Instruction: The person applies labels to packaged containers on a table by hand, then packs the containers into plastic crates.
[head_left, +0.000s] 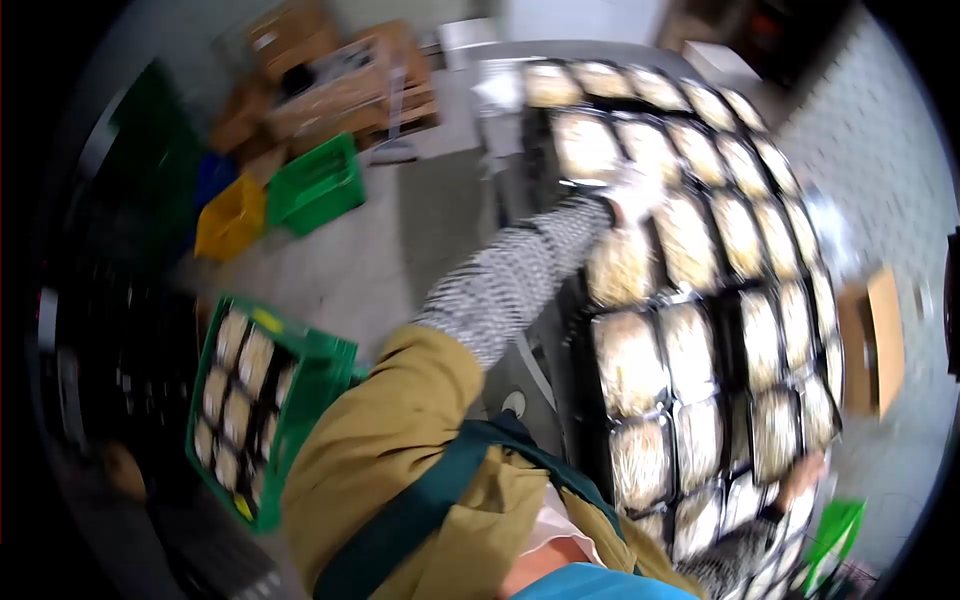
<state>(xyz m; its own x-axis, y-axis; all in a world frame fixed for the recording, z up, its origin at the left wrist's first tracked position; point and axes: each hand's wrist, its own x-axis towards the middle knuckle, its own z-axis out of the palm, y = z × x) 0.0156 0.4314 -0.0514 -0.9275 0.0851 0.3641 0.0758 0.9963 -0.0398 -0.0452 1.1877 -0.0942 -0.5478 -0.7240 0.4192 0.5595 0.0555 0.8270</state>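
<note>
Many clear-wrapped black trays of pale, strand-like food (628, 362) stand in rows and stacks along a table. My left hand (632, 195) reaches over the far part of the rows, between wrapped trays; it is pale and smeared by motion, so its fingers and any hold are unclear. Near the right edge of the rows, my right hand (800, 480) touches or lies beside a wrapped tray (775, 435). Its fingers are blurred, and whether they grip the tray cannot be made out. Both forearms have speckled grey sleeves.
At the left, a green crate (285, 440) holds several wrapped trays. Farther back are another green crate (318, 185), a yellow crate (232, 217) and cardboard boxes on a pallet (400, 110). An open cardboard box (868, 340) and a green bag (835, 530) are at the right.
</note>
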